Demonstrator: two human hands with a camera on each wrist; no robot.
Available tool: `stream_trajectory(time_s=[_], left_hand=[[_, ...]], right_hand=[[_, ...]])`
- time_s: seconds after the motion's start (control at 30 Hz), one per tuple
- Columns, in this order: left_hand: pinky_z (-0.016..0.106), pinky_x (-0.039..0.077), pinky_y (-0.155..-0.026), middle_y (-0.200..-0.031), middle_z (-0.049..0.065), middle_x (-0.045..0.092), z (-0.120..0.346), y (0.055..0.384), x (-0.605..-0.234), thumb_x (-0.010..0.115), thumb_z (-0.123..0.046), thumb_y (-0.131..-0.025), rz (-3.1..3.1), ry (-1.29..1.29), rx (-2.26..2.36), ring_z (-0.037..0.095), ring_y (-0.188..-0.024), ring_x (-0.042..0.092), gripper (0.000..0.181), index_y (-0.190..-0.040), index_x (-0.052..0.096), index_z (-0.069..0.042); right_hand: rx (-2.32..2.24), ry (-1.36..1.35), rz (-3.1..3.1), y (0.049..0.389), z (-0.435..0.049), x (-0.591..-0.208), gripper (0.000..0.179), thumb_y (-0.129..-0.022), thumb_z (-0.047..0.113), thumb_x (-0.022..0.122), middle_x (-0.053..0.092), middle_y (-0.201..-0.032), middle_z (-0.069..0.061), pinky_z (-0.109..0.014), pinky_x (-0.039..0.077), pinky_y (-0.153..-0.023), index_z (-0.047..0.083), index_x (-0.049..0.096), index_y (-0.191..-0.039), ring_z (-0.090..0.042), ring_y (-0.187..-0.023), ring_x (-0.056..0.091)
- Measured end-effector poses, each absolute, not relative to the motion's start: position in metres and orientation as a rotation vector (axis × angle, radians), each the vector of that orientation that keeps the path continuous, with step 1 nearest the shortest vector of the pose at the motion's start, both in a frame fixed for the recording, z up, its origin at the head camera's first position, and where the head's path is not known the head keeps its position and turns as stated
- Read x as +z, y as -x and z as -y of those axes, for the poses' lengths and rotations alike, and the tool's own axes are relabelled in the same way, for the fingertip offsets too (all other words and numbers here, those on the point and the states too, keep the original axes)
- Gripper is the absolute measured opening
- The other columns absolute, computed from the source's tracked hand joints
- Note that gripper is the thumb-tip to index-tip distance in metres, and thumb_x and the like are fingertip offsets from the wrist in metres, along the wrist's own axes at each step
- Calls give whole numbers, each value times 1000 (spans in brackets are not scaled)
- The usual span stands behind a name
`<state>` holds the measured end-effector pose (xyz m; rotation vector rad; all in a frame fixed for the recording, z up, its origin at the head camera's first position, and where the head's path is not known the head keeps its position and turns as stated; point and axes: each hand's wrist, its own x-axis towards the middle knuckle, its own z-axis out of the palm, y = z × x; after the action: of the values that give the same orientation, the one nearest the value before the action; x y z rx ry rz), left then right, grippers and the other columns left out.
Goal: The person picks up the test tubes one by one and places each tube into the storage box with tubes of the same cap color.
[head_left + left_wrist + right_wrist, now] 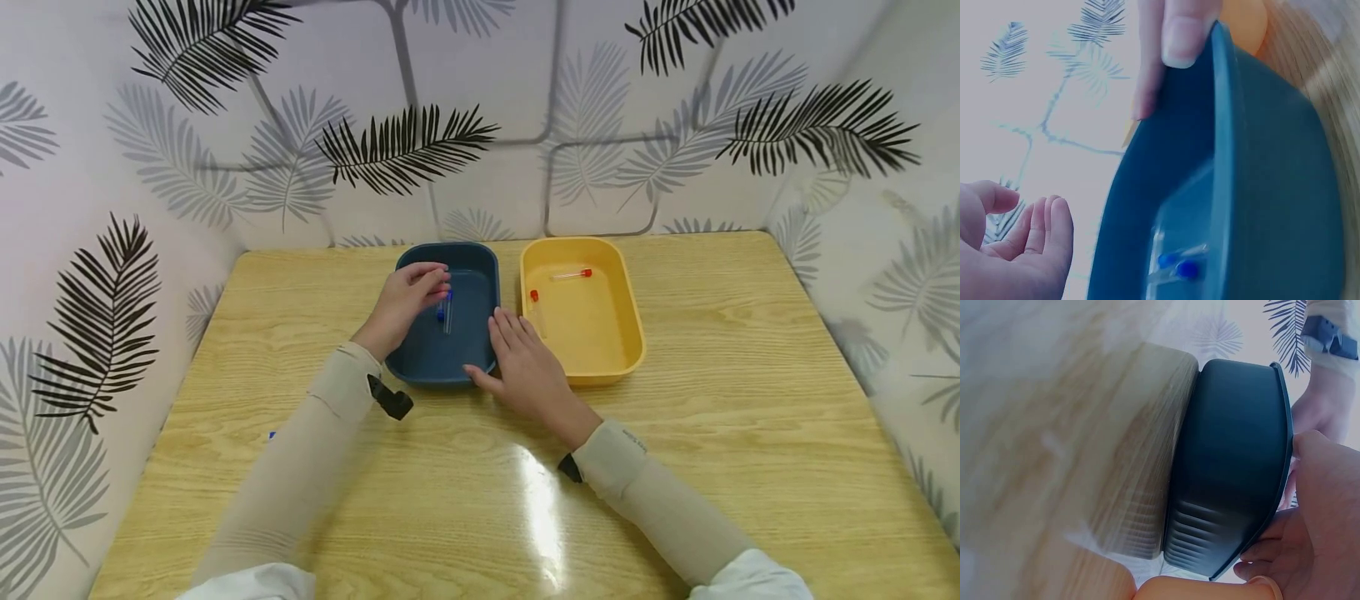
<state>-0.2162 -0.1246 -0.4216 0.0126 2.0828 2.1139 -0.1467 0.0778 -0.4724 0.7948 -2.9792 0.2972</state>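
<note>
A dark blue plastic bin (pixel 442 373) sits on the table with blue-capped clear tubes (pixel 447 315) lying on its floor. Over its left part hovers my left hand (pixel 408 300), fingers loosely bent; the left wrist view shows a gap between thumb and fingers with nothing in it. My right hand (pixel 528 371) rests against the bin's right rim near the front corner, fingers fairly straight and thumb spread to the near edge. To the right, a yellow bin (pixel 633 337) contains a red-capped tube (pixel 573 275) toward the back and another red-capped tube (pixel 535 298) at its left side.
A small blue piece (pixel 272 435) shows beside my left forearm, which partly hides it. Both bins stand near the far edge of the wooden table (pixel 465 508). Behind them rises a leaf-patterned curtain (pixel 495 183). Each wrist wears a small black camera.
</note>
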Motion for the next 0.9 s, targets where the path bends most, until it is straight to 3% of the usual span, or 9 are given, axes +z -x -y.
stream_trajectory(time_s=[0.23,0.4,0.9], left_hand=[[34,45,-92,-114,14,57,157,192,-411,55,-24,-95,-2139,-24,2117,19,-102,60,37,-123,54,-1],[34,45,-93,-114,14,57,182,173,-411,56,-25,-94,-2179,-38,2136,21,-103,58,42,-125,52,2],[17,48,-81,-112,9,59,246,110,-422,52,-29,-96,-2740,51,1725,9,-95,59,38,-123,55,-2]], right_hand=[[313,-805,2967,147,-78,-473,84,-90,62,40,19,-152,-15,-38,8,-112,-1,28,-144,-25,-140,12],[290,-826,2954,147,-79,-474,87,-90,66,32,19,-151,-16,-38,7,-112,-2,28,-144,-26,-140,12],[272,-831,2944,148,-80,-475,88,-90,68,27,19,-151,-16,-37,6,-113,-2,28,-144,-25,-140,12]])
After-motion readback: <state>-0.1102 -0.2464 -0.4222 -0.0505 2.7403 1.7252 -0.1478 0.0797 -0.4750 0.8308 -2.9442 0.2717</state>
